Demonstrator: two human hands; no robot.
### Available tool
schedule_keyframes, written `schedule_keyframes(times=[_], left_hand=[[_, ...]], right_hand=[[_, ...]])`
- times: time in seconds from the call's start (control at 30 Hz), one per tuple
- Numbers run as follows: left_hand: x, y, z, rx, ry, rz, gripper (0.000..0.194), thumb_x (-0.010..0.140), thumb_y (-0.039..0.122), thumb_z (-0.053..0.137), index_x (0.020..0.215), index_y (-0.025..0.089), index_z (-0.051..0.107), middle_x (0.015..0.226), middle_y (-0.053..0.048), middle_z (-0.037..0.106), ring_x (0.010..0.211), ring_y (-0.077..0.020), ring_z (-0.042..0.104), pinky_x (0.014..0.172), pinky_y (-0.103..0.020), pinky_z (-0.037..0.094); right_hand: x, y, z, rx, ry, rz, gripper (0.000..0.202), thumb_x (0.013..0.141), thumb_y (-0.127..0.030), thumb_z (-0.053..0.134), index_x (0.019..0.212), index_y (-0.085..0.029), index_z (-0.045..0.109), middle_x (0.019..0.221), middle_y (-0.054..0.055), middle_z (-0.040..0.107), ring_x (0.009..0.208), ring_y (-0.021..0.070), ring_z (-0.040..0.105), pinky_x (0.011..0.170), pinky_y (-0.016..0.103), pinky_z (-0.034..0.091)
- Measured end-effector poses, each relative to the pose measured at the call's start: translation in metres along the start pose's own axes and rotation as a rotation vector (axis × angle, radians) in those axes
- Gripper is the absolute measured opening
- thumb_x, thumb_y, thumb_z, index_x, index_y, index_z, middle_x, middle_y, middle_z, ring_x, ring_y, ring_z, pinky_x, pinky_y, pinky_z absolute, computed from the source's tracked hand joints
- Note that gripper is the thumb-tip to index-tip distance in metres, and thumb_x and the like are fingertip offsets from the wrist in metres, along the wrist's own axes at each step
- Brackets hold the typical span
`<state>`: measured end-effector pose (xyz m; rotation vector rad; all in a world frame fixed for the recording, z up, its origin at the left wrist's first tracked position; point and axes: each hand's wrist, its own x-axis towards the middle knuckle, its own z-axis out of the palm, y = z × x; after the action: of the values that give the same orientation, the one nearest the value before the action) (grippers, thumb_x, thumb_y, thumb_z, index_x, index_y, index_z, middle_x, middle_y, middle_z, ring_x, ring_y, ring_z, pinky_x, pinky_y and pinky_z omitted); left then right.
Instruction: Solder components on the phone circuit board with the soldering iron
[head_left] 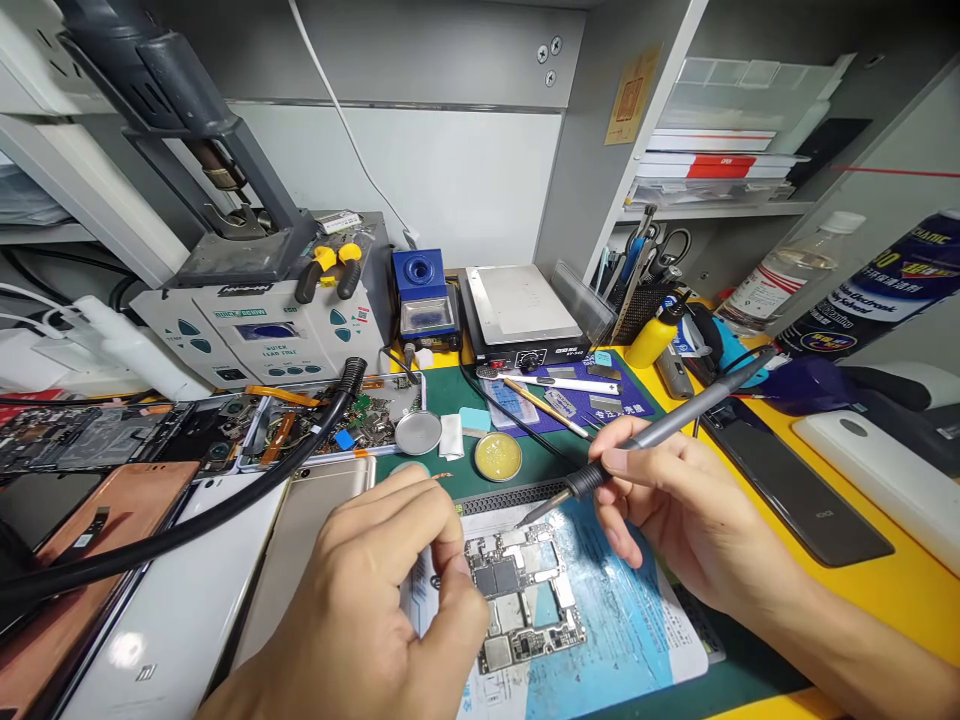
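Note:
My right hand [667, 490] is closed round the grip of a grey soldering iron [675, 415]. Its pointed tip reaches the top edge of a phone circuit board [517, 600], though I cannot tell whether they touch. This board, with silver shields, dark chips and cut-outs, lies on a blue and white printed mat [630, 620]. At the board's left edge, my left hand [397, 590] pinches with thumb and index finger, and the hand covers part of that side. Just beyond the board sits an open round tin [498, 457] of yellowish paste, with a grey lid [418, 433] beside it.
A hot-air station [262, 335] stands back left, its black hose [285, 460] crossing the left side above several phones. Behind the mat are a blue iron stand [424, 300] and a heating plate [517, 305]. At right lie a black phone [795, 480] and a yellow bottle [656, 335].

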<state>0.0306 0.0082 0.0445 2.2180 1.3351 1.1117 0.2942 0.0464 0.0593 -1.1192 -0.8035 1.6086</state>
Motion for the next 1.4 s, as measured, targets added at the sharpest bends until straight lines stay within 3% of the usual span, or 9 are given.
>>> schedule_keyframes(times=[0.97, 1.4], left_hand=[[0.001, -0.002, 0.001, -0.012, 0.015, 0.016, 0.032, 0.109, 0.009, 0.051, 0.082, 0.026, 0.051, 0.077, 0.006, 0.056, 0.074, -0.0128, 0.058, 0.071, -0.031, 0.044], [0.001, -0.015, 0.007, -0.061, 0.090, 0.088, 0.030, 0.110, 0.012, 0.055, 0.084, 0.026, 0.052, 0.076, 0.006, 0.056, 0.070, -0.0143, 0.055, 0.066, -0.031, 0.042]], right_hand=[[-0.002, 0.001, 0.001, -0.002, -0.004, -0.004, 0.033, 0.072, -0.028, 0.115, 0.076, -0.021, 0.083, 0.054, 0.001, 0.074, 0.037, 0.0141, 0.068, 0.039, 0.018, 0.056], [-0.001, 0.000, -0.001, -0.009, -0.021, -0.013, 0.018, 0.072, -0.023, 0.107, 0.079, -0.020, 0.091, 0.050, 0.002, 0.075, 0.038, 0.0151, 0.069, 0.043, 0.018, 0.053]])
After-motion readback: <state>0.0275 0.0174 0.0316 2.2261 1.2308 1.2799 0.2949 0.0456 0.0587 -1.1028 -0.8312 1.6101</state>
